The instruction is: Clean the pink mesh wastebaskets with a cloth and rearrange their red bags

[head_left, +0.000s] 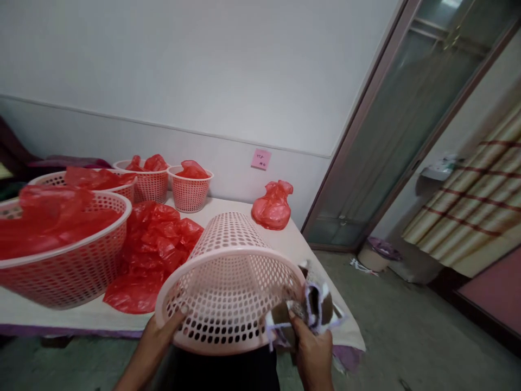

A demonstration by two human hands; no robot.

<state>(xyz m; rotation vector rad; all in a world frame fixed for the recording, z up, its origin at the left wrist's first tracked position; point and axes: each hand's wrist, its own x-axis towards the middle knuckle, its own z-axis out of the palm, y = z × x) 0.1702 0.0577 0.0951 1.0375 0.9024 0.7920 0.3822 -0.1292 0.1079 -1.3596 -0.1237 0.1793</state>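
A pale pink perforated plastic basket (pixel 230 255) lies tilted on its side in front of me, its wide mouth toward me. On its left rim is my left hand (pixel 160 334), closed with the thumb inside the mouth. My right hand (pixel 311 342) is closed on a cloth (pixel 285 320) patterned in brown and white with lilac edging. The cloth touches the basket's right rim, and part of it hangs outside. Just left of the basket, a heap of crumpled red plastic bags (pixel 157 250) lies on the white-covered surface (pixel 228 205).
Several pink baskets with red bags in them stand to the left, the nearest one a large basket (pixel 77 266). A tied red bag (pixel 273 205) sits at the back near a pink note (pixel 261 159) on the wall. A waste bin (pixel 374 259) stands on the floor by the glass door (pixel 374 125).
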